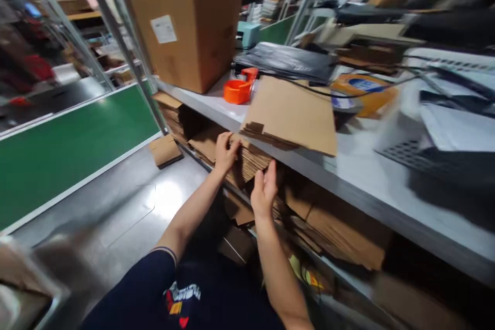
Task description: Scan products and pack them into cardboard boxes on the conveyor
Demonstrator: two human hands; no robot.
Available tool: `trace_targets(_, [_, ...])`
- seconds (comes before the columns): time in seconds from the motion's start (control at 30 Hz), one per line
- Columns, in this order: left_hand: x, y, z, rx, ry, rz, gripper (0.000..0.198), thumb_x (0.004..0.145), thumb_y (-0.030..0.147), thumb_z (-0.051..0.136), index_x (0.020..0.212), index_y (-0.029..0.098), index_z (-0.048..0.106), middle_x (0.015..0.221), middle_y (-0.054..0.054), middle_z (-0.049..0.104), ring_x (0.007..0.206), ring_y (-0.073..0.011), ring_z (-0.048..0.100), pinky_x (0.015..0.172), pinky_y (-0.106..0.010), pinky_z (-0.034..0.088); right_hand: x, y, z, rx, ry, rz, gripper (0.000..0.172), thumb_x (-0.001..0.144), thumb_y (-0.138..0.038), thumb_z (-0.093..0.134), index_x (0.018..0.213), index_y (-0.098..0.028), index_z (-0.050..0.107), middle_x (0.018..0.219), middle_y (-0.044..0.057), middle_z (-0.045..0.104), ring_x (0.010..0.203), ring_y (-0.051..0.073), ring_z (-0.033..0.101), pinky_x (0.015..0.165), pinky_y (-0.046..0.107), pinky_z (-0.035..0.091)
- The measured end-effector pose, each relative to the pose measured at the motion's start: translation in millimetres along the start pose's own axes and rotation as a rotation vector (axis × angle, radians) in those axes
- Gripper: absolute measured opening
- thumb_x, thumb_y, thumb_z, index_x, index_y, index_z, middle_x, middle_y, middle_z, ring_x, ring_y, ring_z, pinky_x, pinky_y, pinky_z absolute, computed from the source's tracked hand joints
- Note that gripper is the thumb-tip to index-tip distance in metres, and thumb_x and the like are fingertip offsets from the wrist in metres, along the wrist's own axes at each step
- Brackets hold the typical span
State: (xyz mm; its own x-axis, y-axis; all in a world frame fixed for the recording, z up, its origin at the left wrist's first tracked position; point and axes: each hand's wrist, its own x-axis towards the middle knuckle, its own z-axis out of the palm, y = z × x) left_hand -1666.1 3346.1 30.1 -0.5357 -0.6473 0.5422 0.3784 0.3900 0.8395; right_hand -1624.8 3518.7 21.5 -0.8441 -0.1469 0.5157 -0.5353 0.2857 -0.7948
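A stack of flattened cardboard boxes [253, 161] pokes out of the shelf opening just under the worktop's edge. My left hand [225, 153] grips the stack's left end, its thumb and fingers bent over the top corner. At the right end, my right hand [264, 190] holds the near corner, with thumb in front and fingers upright along the side. The stack lies between both hands. Its far part is hidden under the worktop. More flattened cardboard [336, 227] fills the shelf to the right.
On the worktop [363, 185] above lie cardboard sheets [294, 113], an orange tape dispenser [237, 91], a large carton [174, 36], black plastic bags [286, 59] and a white basket [406, 149]. A small cardboard stack [165, 149] sits on the metal surface [127, 201] at left, beside a green panel [81, 154].
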Motion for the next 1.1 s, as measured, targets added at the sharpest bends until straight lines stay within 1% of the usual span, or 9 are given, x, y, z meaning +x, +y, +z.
trace_targets(0.13, [-18.9, -30.1, -58.5, 0.151, 0.048, -0.007, 0.070, 0.104, 0.066, 0.048, 0.158, 0.021, 0.046, 0.157, -0.020, 0.053, 0.146, -0.0320, 0.052, 0.125, -0.054, 0.040, -26.7, 3.9, -26.8, 0.111, -0.018, -0.094, 0.074, 0.109, -0.047, 0.046, 0.173, -0.019, 0.023, 0.178, 0.019, 0.026, 0.165, 0.034, 0.027, 0.133, 0.063, 0.029])
trace_targets(0.27, [-92.6, -68.3, -200.9, 0.803, 0.047, -0.574, 0.066, 0.100, 0.043, 0.063, 0.157, 0.013, 0.044, 0.163, -0.024, 0.046, 0.156, -0.0333, 0.040, 0.127, -0.049, 0.037, -92.9, 37.0, -67.2, 0.066, -0.104, -0.037, 0.069, 0.105, -0.045, 0.057, 0.169, -0.028, 0.037, 0.176, 0.016, 0.033, 0.159, 0.039, 0.040, 0.126, 0.067, 0.042])
trace_targets(0.4, [-197.8, -77.8, -319.9, 0.980, 0.151, -0.930, 0.046, 0.091, 0.027, 0.069, 0.131, 0.005, 0.062, 0.146, -0.034, 0.053, 0.143, -0.0506, 0.046, 0.111, -0.069, 0.045, -164.8, 83.5, -78.3, -0.002, -0.347, 0.234, 0.063, 0.103, -0.050, 0.059, 0.162, -0.035, 0.048, 0.163, 0.017, 0.052, 0.140, 0.039, 0.063, 0.106, 0.058, 0.063])
trace_targets(0.47, [-242.2, -71.5, -341.0, 1.002, 0.170, -0.997, 0.025, 0.094, 0.023, 0.062, 0.115, 0.009, 0.066, 0.131, -0.027, 0.061, 0.134, -0.0440, 0.052, 0.106, -0.064, 0.049, -182.3, 93.0, -64.9, 0.018, -0.496, 0.241, 0.060, 0.102, -0.050, 0.059, 0.160, -0.039, 0.050, 0.154, 0.016, 0.061, 0.133, 0.039, 0.069, 0.096, 0.053, 0.069])
trace_targets(0.6, [-308.4, -48.7, -335.3, 0.938, 0.192, -0.977, 0.010, 0.098, 0.020, 0.057, 0.094, 0.016, 0.065, 0.112, -0.016, 0.065, 0.113, -0.0299, 0.062, 0.099, -0.045, 0.053, -172.6, 75.2, -11.4, 0.140, -0.856, 0.084, 0.053, 0.100, -0.048, 0.060, 0.152, -0.036, 0.059, 0.155, 0.017, 0.059, 0.125, 0.036, 0.073, 0.092, 0.050, 0.070])
trace_targets(0.73, [-396.7, 5.1, -350.4, 0.860, 0.291, -0.899, 0.009, 0.093, 0.027, 0.067, 0.086, 0.021, 0.065, 0.102, -0.011, 0.069, 0.101, -0.0255, 0.065, 0.097, -0.036, 0.054, -157.0, 39.6, 47.2, 0.173, -0.995, -0.035, 0.051, 0.098, -0.053, 0.064, 0.137, -0.021, 0.068, 0.158, 0.022, 0.053, 0.122, 0.034, 0.073, 0.101, 0.055, 0.065])
trace_targets(0.87, [-550.4, 109.1, -394.2, 0.928, 0.595, -0.990, 0.010, 0.087, 0.031, 0.071, 0.085, 0.023, 0.066, 0.104, -0.011, 0.073, 0.104, -0.0266, 0.067, 0.102, -0.039, 0.054, -190.2, 13.4, 73.5, 0.165, -1.138, -0.053, 0.054, 0.097, -0.057, 0.064, 0.135, -0.020, 0.068, 0.156, 0.022, 0.055, 0.121, 0.033, 0.072, 0.103, 0.057, 0.061])
trace_targets(1.0, [-705.5, 204.6, -434.5, 1.134, 0.974, -1.196, 0.015, 0.091, 0.036, 0.057, 0.085, 0.022, 0.058, 0.110, -0.016, 0.069, 0.117, -0.0310, 0.063, 0.112, -0.050, 0.049, -271.4, 6.0, 44.7, 0.083, -1.489, -0.145, 0.050, 0.098, -0.057, 0.061, 0.132, -0.022, 0.070, 0.153, 0.019, 0.059, 0.119, 0.031, 0.073, 0.100, 0.055, 0.063])
trace_targets(1.1, [-791.9, 236.7, -467.2, 1.270, 1.133, -1.375, 0.018, 0.090, 0.040, 0.046, 0.085, 0.023, 0.051, 0.107, -0.021, 0.065, 0.125, -0.0410, 0.059, 0.108, -0.065, 0.048, -343.1, 12.3, -8.1, -0.085, -1.612, -0.203, 0.044, 0.099, -0.049, 0.057, 0.133, -0.025, 0.071, 0.156, 0.015, 0.058, 0.127, 0.030, 0.070, 0.108, 0.053, 0.059])
